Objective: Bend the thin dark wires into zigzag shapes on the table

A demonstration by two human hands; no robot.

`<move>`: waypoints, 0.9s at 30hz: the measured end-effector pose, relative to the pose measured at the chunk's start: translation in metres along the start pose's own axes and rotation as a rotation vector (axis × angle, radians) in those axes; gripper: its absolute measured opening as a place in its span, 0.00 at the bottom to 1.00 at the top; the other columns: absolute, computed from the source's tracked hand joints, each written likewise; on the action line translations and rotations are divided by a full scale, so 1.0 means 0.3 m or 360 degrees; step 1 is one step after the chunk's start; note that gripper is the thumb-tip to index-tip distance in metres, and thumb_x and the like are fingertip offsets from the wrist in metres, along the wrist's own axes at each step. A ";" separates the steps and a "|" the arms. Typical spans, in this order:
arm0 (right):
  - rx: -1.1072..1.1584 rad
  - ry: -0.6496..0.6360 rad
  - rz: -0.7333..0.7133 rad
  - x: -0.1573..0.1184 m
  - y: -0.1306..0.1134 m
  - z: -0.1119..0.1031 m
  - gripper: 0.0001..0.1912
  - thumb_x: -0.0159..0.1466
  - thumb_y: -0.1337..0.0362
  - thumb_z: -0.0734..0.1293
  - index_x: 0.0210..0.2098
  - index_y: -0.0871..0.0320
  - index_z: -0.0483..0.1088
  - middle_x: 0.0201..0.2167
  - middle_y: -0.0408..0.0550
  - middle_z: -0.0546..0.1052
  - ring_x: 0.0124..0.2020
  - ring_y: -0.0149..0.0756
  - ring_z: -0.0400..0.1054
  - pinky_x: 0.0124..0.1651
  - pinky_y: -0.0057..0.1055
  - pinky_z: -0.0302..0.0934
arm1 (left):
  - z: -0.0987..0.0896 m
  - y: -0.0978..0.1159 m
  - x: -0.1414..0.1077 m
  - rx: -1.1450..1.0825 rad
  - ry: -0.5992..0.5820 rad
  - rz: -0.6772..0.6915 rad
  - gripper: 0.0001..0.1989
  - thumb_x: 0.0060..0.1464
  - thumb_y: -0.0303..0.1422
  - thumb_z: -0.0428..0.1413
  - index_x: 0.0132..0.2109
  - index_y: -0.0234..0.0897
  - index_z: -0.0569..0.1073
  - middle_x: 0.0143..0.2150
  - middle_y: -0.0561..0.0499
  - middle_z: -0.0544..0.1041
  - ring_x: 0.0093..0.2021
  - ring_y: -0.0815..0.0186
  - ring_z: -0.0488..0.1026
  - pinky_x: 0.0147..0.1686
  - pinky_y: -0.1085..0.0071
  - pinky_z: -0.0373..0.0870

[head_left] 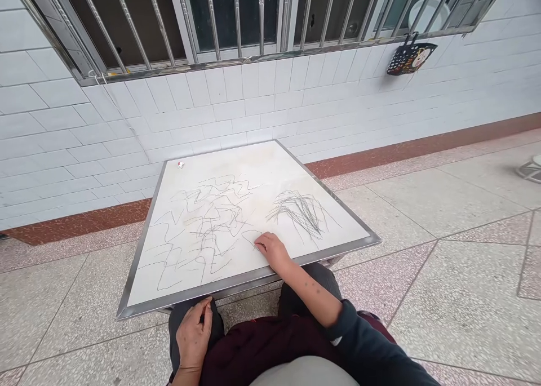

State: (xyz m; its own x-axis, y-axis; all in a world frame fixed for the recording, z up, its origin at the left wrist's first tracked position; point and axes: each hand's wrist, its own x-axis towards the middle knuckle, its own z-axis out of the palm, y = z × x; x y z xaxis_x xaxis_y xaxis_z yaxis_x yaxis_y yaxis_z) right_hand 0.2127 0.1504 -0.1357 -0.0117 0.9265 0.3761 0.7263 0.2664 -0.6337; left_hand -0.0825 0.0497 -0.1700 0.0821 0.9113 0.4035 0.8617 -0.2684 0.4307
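Observation:
A white-topped table (262,166) with a metal edge stands in front of me. Many thin, dark, wavy strands (215,222) lie scattered over its left half. Towards the right is a denser heap of straighter dark strands (302,211). My right hand (273,251) rests at the near edge, its thumb and fingertips pinched on the end of a thin dark strand (249,234). Below the table edge, my left hand (194,329) lies on my thigh with thumb and fingers pressed together. Whatever may be between them is hidden.
A small white-and-red object (181,164) sits at the table's far left corner. Behind rises a white tiled wall (236,110) with a barred window (236,20). A patterned bag (411,56) hangs from the bars. Part of a stool-like thing (530,169) shows at the right edge.

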 end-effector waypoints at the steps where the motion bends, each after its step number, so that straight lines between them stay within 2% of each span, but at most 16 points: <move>1: -0.0017 0.0004 0.0013 0.001 -0.002 0.002 0.06 0.61 0.71 0.64 0.33 0.57 0.73 0.34 0.47 0.73 0.39 0.37 0.64 0.41 0.32 0.61 | 0.001 -0.001 0.001 -0.0002 -0.0008 -0.0007 0.13 0.58 0.37 0.48 0.43 0.42 0.76 0.38 0.52 0.81 0.38 0.65 0.77 0.38 0.72 0.72; 9: -0.0120 0.0032 0.0084 0.016 -0.020 0.018 0.05 0.61 0.69 0.65 0.35 0.55 0.73 0.35 0.46 0.73 0.38 0.37 0.64 0.38 0.30 0.60 | 0.008 -0.017 0.001 -0.0002 -0.0032 -0.0022 0.14 0.58 0.38 0.48 0.43 0.42 0.76 0.39 0.52 0.80 0.39 0.64 0.77 0.40 0.71 0.71; 15: -0.0155 0.0035 0.0087 0.044 -0.020 0.039 0.05 0.60 0.70 0.66 0.31 0.55 0.72 0.34 0.45 0.73 0.37 0.36 0.64 0.37 0.29 0.60 | 0.001 -0.012 -0.002 0.0027 -0.0036 -0.0052 0.14 0.58 0.38 0.47 0.43 0.42 0.76 0.38 0.52 0.80 0.37 0.64 0.77 0.37 0.71 0.72; 27: -0.0078 0.0007 -0.0217 0.064 -0.023 0.083 0.13 0.59 0.80 0.59 0.31 0.59 0.71 0.33 0.49 0.73 0.34 0.37 0.63 0.40 0.34 0.61 | 0.000 -0.005 0.000 0.0044 -0.0053 -0.0080 0.14 0.58 0.38 0.48 0.43 0.42 0.77 0.38 0.52 0.81 0.36 0.64 0.78 0.34 0.73 0.72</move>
State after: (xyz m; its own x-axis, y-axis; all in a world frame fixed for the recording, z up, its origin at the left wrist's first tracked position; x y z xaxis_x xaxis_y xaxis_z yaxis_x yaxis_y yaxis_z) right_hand 0.1904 0.1731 -0.1411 -0.1097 0.8815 0.4593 0.7510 0.3762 -0.5427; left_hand -0.0839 0.0502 -0.1705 0.0545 0.9334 0.3546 0.8786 -0.2136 0.4272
